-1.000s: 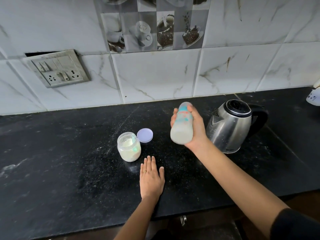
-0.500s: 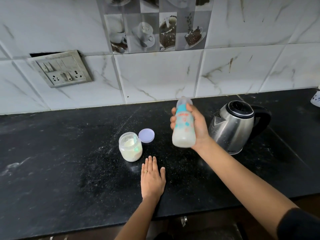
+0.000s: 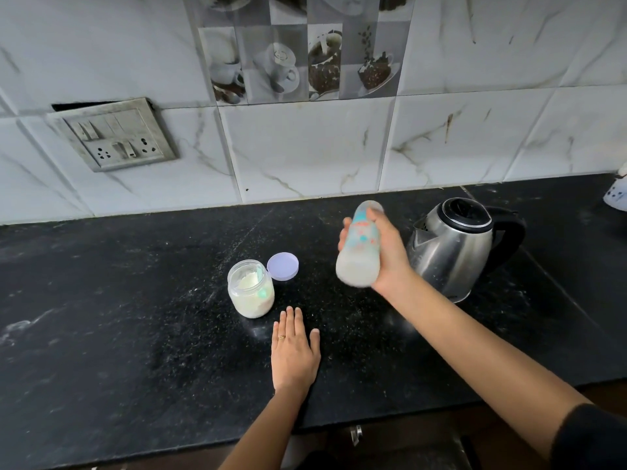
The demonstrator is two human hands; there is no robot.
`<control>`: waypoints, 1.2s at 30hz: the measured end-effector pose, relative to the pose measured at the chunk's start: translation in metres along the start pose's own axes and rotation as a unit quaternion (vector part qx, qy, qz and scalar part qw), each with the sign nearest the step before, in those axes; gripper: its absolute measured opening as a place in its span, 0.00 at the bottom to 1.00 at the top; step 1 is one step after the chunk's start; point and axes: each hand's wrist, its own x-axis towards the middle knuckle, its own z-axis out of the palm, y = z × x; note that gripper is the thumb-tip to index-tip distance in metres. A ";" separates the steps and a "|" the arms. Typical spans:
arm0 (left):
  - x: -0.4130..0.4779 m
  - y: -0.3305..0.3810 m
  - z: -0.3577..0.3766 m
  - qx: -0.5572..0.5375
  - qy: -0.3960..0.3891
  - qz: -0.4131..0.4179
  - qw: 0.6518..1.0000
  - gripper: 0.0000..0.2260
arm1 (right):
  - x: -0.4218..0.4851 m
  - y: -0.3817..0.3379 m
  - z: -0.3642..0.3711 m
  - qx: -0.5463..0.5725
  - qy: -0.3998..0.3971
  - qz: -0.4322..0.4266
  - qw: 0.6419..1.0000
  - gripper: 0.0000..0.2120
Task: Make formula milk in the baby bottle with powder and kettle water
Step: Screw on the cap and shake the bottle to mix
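Observation:
My right hand grips the baby bottle above the black counter, fingers wrapped round its printed body. The bottle is blurred, tilted with its top away from me, and holds whitish milk in its lower part. My left hand rests flat on the counter with straight fingers, a ring on one. Just beyond it stands the open glass jar of white powder, with its lilac lid lying beside it. The steel kettle with a black handle stands right of the bottle.
The black stone counter runs to a tiled wall with a switch and socket plate at the left. A white object shows at the right edge. The counter's front edge lies close below my left wrist.
The bottle in my right hand has moved up and down and changed tilt between frames and is now blurred. My left hand, the jar and the kettle have stayed where they were.

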 end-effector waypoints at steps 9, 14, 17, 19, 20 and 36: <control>-0.001 0.001 -0.002 0.001 0.006 0.000 1.000 0.27 | 0.012 -0.008 0.004 0.063 -0.052 -0.024 0.996 0.21; -0.001 0.002 -0.003 -0.009 0.008 0.002 1.000 0.27 | -0.009 0.022 -0.002 -0.065 -0.132 0.019 0.989 0.26; 0.000 0.002 -0.003 -0.009 0.013 0.004 1.000 0.27 | 0.004 0.007 0.002 0.025 -0.090 0.005 0.996 0.22; -0.001 0.002 -0.002 -0.009 0.014 0.006 1.000 0.27 | 0.007 0.003 0.004 0.052 -0.037 0.010 0.998 0.13; -0.001 0.001 -0.003 -0.011 0.014 0.006 1.000 0.27 | 0.005 0.010 0.002 0.032 -0.044 0.025 0.998 0.16; 0.001 -0.001 0.002 -0.010 0.012 0.004 1.000 0.36 | 0.004 0.023 -0.006 -0.034 -0.076 0.016 0.996 0.19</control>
